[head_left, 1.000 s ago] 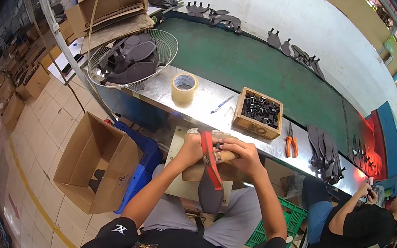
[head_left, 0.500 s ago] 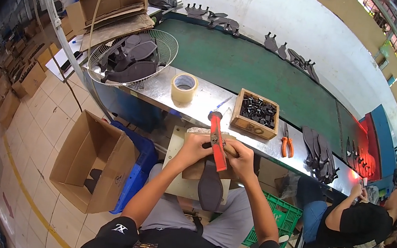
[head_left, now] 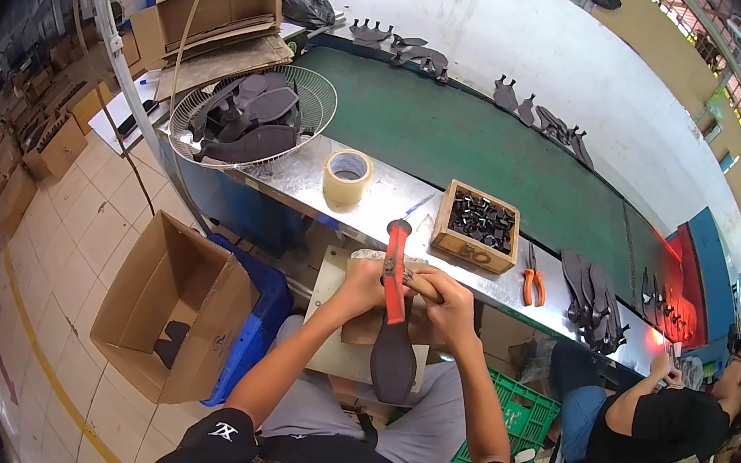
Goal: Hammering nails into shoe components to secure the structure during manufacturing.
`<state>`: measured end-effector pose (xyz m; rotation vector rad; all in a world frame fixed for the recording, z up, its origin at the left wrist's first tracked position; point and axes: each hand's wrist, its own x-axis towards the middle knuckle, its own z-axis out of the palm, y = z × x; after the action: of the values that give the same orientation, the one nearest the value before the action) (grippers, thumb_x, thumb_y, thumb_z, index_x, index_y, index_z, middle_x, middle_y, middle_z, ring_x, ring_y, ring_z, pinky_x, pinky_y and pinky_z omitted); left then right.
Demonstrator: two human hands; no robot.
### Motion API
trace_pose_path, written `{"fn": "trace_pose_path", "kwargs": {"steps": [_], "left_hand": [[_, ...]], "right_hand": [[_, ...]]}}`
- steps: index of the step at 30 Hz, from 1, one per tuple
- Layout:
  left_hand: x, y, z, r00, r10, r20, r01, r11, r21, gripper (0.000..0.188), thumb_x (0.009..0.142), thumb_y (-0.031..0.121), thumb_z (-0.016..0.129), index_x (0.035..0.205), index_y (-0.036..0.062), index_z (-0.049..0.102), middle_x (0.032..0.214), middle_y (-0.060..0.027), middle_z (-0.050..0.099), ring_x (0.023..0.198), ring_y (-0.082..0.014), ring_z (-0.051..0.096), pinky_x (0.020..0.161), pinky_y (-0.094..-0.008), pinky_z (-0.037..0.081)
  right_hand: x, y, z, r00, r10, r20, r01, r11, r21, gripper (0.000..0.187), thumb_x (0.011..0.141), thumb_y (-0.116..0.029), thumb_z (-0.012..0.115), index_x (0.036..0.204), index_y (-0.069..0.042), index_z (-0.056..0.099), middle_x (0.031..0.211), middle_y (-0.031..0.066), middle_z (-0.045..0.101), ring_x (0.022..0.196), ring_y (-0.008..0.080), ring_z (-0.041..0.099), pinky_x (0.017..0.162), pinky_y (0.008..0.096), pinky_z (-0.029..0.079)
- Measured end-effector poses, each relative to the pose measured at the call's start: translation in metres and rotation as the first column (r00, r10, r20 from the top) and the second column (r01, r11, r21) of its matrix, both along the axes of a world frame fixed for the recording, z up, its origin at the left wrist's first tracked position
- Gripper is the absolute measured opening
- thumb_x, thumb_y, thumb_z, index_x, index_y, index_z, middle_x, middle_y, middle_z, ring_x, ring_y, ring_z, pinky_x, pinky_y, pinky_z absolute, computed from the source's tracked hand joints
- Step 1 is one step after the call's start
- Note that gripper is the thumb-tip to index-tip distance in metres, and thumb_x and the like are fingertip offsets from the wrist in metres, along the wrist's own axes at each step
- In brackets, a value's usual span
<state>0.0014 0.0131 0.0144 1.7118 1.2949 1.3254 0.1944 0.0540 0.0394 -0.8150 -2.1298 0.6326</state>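
Note:
My right hand (head_left: 451, 308) grips the wooden handle of a hammer (head_left: 394, 281) with a long red head. That head hangs over a dark grey shoe sole (head_left: 393, 364), which points toward me across my lap. Beside the sole's far end my left hand (head_left: 363, 288) is closed on it, its fingertips partly hidden behind the hammer. Under both hands lies a brown block (head_left: 360, 330) on a pale board (head_left: 333, 284). What touches the sole's far end is hidden by the hammer head.
A metal ledge bears a tape roll (head_left: 346, 178), a wooden box of small black parts (head_left: 473, 253), orange pliers (head_left: 533, 287) and stacked soles (head_left: 591, 296). A wire basket of soles (head_left: 326, 101) is left, a carton (head_left: 125, 312) below. A co-worker (head_left: 672, 412) sits right.
The hammer has swung a little left and stands more upright over the sole. Both hands have moved slightly with it. The whole view has shifted a little.

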Motion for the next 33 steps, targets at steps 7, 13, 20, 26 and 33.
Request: {"fn": "trace_pose_path", "kwargs": {"steps": [7, 13, 20, 26, 33], "left_hand": [[0.002, 0.005, -0.002, 0.999, 0.037, 0.016, -0.037, 0.999, 0.015, 0.031, 0.075, 0.019, 0.083, 0.099, 0.0029, 0.073, 0.08, -0.0125, 0.071, 0.07, -0.0151, 0.066, 0.065, -0.0331, 0.052], [0.002, 0.009, -0.001, 0.998, 0.048, -0.031, -0.049, 0.999, -0.017, 0.026, 0.077, 0.014, 0.081, 0.098, 0.0008, 0.073, 0.076, -0.0089, 0.07, 0.069, -0.0087, 0.06, 0.065, -0.0293, 0.051], [0.0, 0.005, 0.002, 0.976, -0.07, 0.204, 0.096, 0.988, -0.119, 0.025, 0.081, 0.005, 0.076, 0.105, -0.0005, 0.074, 0.086, 0.0007, 0.072, 0.076, -0.0031, 0.058, 0.069, -0.0219, 0.05], [0.001, 0.003, 0.012, 0.975, -0.053, 0.215, 0.109, 0.96, -0.259, 0.026, 0.08, 0.009, 0.077, 0.104, -0.0012, 0.074, 0.095, -0.0043, 0.074, 0.087, -0.0068, 0.062, 0.082, -0.0249, 0.05], [-0.002, 0.006, 0.002, 0.981, -0.039, 0.192, 0.079, 0.976, -0.205, 0.022, 0.082, 0.009, 0.075, 0.101, -0.0024, 0.075, 0.092, -0.004, 0.074, 0.083, -0.0064, 0.062, 0.078, -0.0244, 0.051]], "right_hand": [[0.0, 0.001, 0.013, 0.998, 0.029, -0.047, -0.036, 0.984, -0.175, 0.031, 0.075, 0.006, 0.067, 0.105, -0.002, 0.069, 0.101, 0.0132, 0.07, 0.092, 0.0319, 0.068, 0.081, 0.0348, 0.053], [0.006, -0.01, 0.017, 0.998, -0.032, -0.045, 0.034, 0.999, 0.026, 0.025, 0.086, -0.005, 0.069, 0.111, -0.001, 0.066, 0.092, 0.0143, 0.07, 0.079, 0.0242, 0.067, 0.072, 0.0319, 0.052], [0.031, -0.093, 0.035, 0.971, -0.188, -0.148, 0.096, 0.873, -0.478, 0.039, 0.101, -0.014, 0.052, 0.138, -0.002, 0.046, 0.074, 0.0001, 0.059, 0.054, 0.0037, 0.049, 0.049, 0.0217, 0.04], [0.025, -0.116, 0.07, 0.962, -0.227, -0.15, 0.158, 0.914, -0.373, 0.042, 0.102, -0.014, 0.049, 0.141, -0.001, 0.045, 0.074, 0.0023, 0.058, 0.056, 0.006, 0.051, 0.051, 0.0228, 0.042], [0.021, -0.103, 0.065, 0.991, -0.124, 0.058, 0.137, 0.93, -0.34, 0.039, 0.101, -0.013, 0.051, 0.138, -0.001, 0.046, 0.08, 0.0189, 0.062, 0.066, 0.026, 0.061, 0.065, 0.0352, 0.049]]}}
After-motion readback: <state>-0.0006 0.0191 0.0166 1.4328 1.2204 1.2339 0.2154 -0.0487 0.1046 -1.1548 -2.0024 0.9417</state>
